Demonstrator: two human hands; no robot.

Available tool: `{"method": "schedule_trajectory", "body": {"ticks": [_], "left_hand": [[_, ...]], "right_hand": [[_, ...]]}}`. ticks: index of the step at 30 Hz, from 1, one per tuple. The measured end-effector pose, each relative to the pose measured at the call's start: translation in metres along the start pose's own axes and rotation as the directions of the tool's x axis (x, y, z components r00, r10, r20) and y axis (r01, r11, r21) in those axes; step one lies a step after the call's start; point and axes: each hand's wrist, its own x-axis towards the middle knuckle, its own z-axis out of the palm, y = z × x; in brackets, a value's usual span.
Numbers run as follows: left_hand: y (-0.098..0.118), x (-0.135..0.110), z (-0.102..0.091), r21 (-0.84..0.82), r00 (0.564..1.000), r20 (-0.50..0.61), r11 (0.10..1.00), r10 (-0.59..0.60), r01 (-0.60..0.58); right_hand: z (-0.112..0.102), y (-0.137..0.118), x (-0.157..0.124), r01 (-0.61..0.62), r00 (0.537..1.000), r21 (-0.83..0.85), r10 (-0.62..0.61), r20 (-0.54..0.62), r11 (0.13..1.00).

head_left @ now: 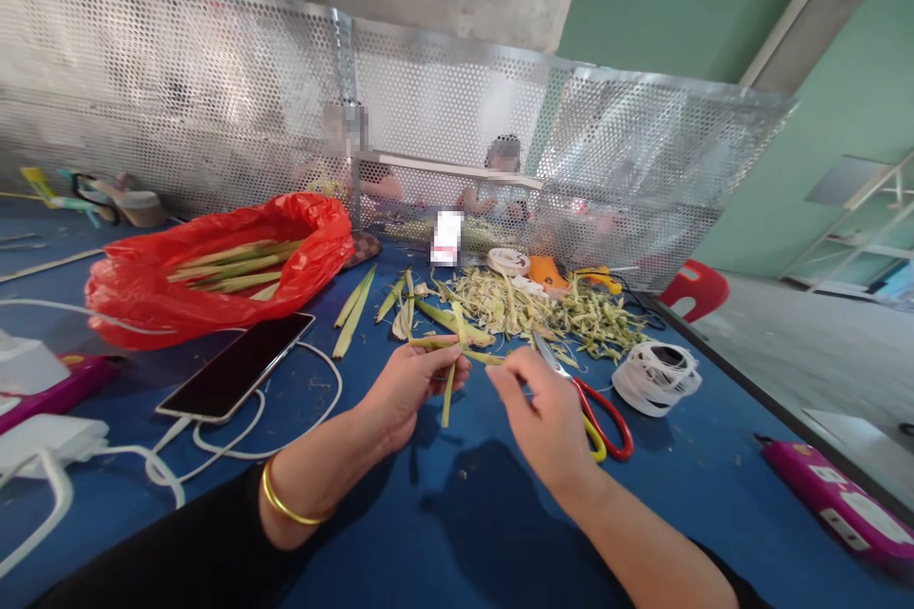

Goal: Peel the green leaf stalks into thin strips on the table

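My left hand (pixel 410 390) is closed around green leaf strips (pixel 448 357) held just above the blue table (pixel 457 533). One strip hangs down from its fingers. My right hand (pixel 543 409) pinches the other end of a strip, close to the left hand. Red and yellow handled scissors (pixel 596 414) lie on the table right behind my right hand, not held. A gold bangle (pixel 286 504) circles my left wrist.
A red plastic bag (pixel 214 266) of green stalks lies at left, a phone (pixel 239 366) with white cable before it. Leaf scraps (pixel 543 304) pile behind the hands. A white cord roll (pixel 657 376) sits at right, a magenta device (pixel 835 495) near the edge. People sit behind the perforated metal screen (pixel 428 124).
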Motion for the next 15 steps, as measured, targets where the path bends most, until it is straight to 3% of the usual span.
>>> {"method": "schedule_trajectory", "body": {"ticks": [2, 7, 12, 15], "left_hand": [[0.002, -0.001, 0.0, 0.033, 1.0, 0.02, 0.999, -0.014, 0.013], [-0.003, -0.003, 0.0, 0.086, 0.991, 0.129, 0.996, -0.045, 0.034], [-0.013, -0.002, 0.001, 0.129, 0.986, 0.142, 0.99, -0.083, 0.064], [-0.015, 0.0, 0.002, 0.201, 0.995, 0.094, 0.98, -0.016, -0.003]], "right_hand": [[-0.005, 0.006, 0.006, 0.022, 0.995, -0.085, -0.03, -0.097, 0.996], [0.0, 0.01, 0.011, 0.054, 0.984, -0.104, -0.035, 0.173, 0.993], [0.006, 0.008, 0.006, 0.042, 0.988, -0.16, -0.018, 0.153, 0.986], [0.006, 0.007, 0.005, 0.073, 0.984, -0.189, -0.039, 0.175, 0.979]]}}
